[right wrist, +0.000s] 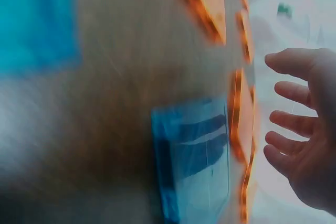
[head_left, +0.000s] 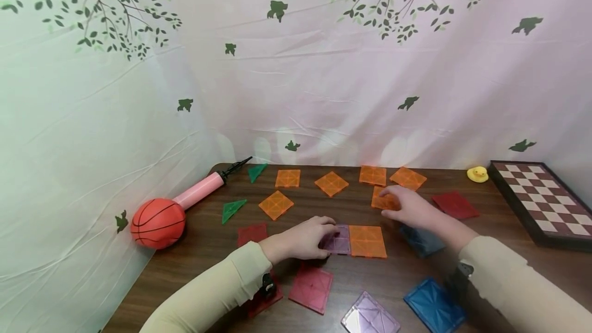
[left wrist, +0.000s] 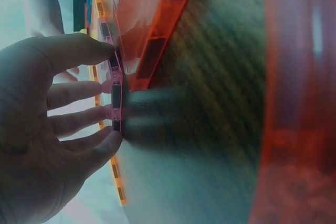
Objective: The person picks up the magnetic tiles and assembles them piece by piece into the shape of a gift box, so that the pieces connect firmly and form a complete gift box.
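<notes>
My left hand (head_left: 307,239) holds a translucent purple magnetic tile (head_left: 341,240) by its edges, thumb and fingertips on opposite sides. The tile's right edge lines up against an orange magnetic tile (head_left: 368,242) lying flat. Over the far right part of the table, my right hand (head_left: 409,209) hovers with its fingers spread and slightly bent around nothing. Below its fingertips lies another orange tile (head_left: 379,195), partly hidden by the hand. In the right wrist view, a gap shows between the fingers (right wrist: 294,121) and the tiles. Under the right forearm sits a dark blue tile (head_left: 421,239).
Several orange tiles (head_left: 331,184) lie along the back. Two green triangles (head_left: 233,209) are at the left, near a pink pump (head_left: 200,190) and a red ball (head_left: 158,223). Nearer lie a pinkish-red tile (head_left: 311,288), another purple tile (head_left: 370,315) and a blue tile (head_left: 435,306). A checkerboard (head_left: 546,197) and yellow duck (head_left: 477,173) stand right.
</notes>
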{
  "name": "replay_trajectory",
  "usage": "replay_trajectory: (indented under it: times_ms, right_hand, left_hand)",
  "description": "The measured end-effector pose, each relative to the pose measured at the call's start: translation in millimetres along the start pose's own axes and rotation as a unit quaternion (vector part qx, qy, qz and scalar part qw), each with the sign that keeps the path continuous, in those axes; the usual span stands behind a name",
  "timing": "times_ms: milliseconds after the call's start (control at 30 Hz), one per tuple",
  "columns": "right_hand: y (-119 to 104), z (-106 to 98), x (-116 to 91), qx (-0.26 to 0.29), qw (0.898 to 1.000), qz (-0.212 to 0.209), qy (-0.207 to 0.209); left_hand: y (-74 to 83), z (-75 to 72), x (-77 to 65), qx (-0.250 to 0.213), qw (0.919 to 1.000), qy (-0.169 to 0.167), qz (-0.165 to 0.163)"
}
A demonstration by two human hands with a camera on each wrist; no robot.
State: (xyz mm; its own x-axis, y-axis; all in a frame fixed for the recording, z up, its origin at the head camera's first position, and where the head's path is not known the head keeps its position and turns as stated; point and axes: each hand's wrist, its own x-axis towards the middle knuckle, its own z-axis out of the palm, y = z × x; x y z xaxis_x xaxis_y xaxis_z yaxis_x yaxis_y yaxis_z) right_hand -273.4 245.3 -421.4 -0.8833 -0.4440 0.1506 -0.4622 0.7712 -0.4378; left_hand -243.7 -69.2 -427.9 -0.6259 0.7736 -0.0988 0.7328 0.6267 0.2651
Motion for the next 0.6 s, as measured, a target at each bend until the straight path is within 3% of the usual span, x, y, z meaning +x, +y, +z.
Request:
replay_trajectory:
  times_ms: [300,600]
  right_hand:
    - [34.2,4.5,18.7,-0.025,0.999,0.015,-0.022]
    - [20.8,11.0,21.4,-0.014,0.998,-0.023,-0.054]
  left_hand:
    - [1.4,-2.8,1.0,0.021,0.9997,-0.003,0.007]
    - [2.8,-4.0,4.0,0.018,0.9998,-0.002,0.012]
